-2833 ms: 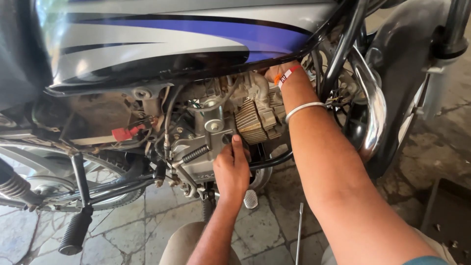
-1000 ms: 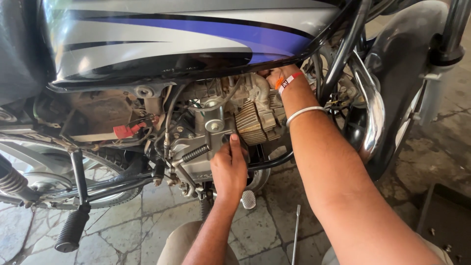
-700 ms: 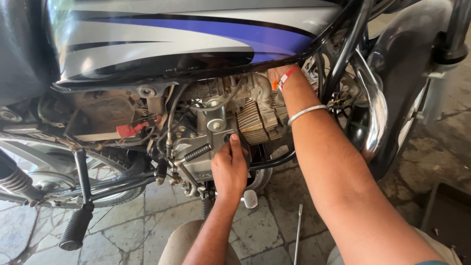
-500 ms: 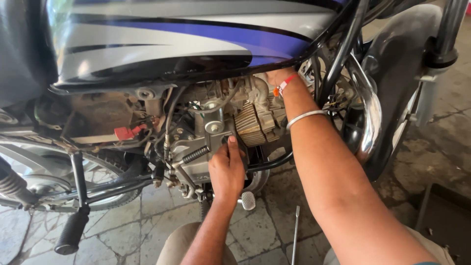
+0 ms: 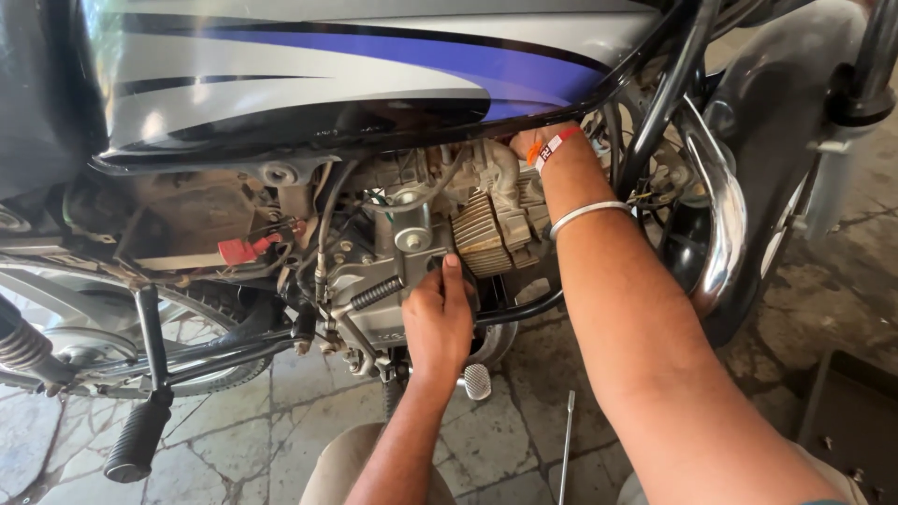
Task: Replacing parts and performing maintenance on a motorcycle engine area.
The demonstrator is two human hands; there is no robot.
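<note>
Pressing fingers flat against the motorcycle engine (image 5: 412,252), the left hand (image 5: 440,323) grips nothing; the right hand (image 5: 524,145) reaches behind the finned cylinder (image 5: 482,243), its grip hidden.

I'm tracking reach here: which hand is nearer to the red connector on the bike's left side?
Left. The left hand rests on the engine, right of the red connector; the right hand is farther, tucked under the tank.
</note>
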